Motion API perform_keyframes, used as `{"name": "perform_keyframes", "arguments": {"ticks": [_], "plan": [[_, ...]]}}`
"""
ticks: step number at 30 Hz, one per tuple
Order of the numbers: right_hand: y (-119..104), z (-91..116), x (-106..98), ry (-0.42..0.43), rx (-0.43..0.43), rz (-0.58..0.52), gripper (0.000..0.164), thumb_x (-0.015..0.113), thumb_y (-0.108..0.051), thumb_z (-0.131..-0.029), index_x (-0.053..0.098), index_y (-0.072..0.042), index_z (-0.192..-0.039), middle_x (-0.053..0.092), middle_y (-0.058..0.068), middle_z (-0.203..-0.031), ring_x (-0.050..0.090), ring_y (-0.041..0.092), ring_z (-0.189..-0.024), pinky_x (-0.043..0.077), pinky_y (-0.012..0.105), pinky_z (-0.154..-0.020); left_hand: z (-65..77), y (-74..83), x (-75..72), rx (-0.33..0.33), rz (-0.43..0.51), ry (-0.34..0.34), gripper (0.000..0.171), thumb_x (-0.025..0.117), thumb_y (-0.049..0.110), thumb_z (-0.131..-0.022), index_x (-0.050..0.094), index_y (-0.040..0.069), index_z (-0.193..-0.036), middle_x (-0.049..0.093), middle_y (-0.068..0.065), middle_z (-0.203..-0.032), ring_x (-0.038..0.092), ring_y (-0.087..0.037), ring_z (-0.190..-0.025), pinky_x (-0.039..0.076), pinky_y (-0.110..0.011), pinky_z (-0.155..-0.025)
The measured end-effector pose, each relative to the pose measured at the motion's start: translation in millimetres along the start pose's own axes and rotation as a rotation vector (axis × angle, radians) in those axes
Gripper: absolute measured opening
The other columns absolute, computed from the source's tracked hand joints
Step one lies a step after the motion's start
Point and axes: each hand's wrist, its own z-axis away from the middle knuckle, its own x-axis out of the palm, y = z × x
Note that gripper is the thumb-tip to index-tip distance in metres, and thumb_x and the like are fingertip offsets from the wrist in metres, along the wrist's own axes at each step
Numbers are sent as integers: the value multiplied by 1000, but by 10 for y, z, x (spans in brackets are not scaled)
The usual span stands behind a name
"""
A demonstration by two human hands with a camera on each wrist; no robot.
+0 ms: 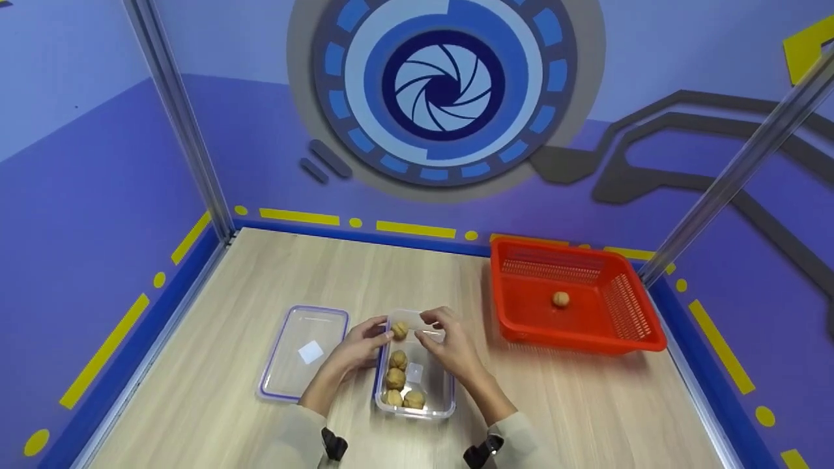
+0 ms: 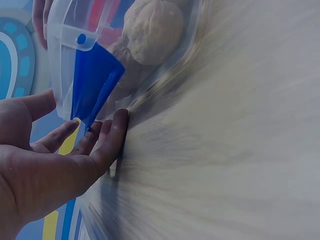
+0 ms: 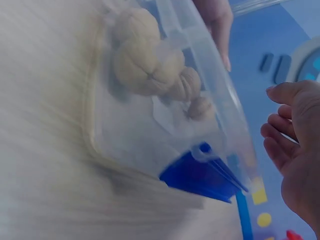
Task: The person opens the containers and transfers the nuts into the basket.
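Observation:
A clear plastic food container [image 1: 430,391] stands on the table with several walnuts [image 1: 395,378] along its left side and near end. One walnut [image 1: 399,330] lies apart at the far left corner inside. My left hand [image 1: 357,348] holds the container's left side, thumb at the rim and fingertips low by the blue side latch [image 2: 95,82]. Over the far right part of the container hovers my right hand [image 1: 455,342], thumb and fingers spread apart with nothing between them. The right wrist view shows this hand [image 3: 305,135] outside the rim, beside the walnuts [image 3: 145,65].
Left of the container lies its clear lid [image 1: 296,335] with a blue-edged seal and a white square label. A red plastic basket [image 1: 580,335] stands at the back right, with one walnut [image 1: 560,299] in it. Printed wall panels [image 1: 260,143] and metal posts border the table.

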Motion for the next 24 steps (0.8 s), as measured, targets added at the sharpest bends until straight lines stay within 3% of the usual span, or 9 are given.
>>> {"name": "perform_keyframes", "arguments": {"ticks": [9, 16, 24], "plan": [[-39, -112, 171, -45, -24, 88, 32, 87, -4, -85, 73, 0, -114, 72, 12, -106, 70, 28, -100, 61, 49, -88, 3, 25, 6, 5, 2, -17, 60, 65, 12, -106, 40, -6, -157, 50, -33, -150, 57, -38, -127, 58, -47, -94], [11, -155, 299, -107, 0, 152, 31, 86, -9, -88, 73, 3, -113, 74, 14, -108, 72, 31, -101, 62, 44, -86, 12, 33, 6, 5, -13, -24, 61, 66, 15, -106, 40, -5, -157, 49, -32, -151, 56, -37, -129, 57, -53, -99], [45, -185, 419, -125, 45, 207, 29, 85, -12, -90, 74, 2, -114, 75, 15, -108, 73, 31, -101, 62, 43, -87, 29, 38, 6, -8, -17, -16, 61, 66, 15, -106, 40, -4, -158, 48, -32, -152, 57, -40, -128, 58, -50, -95]]}}
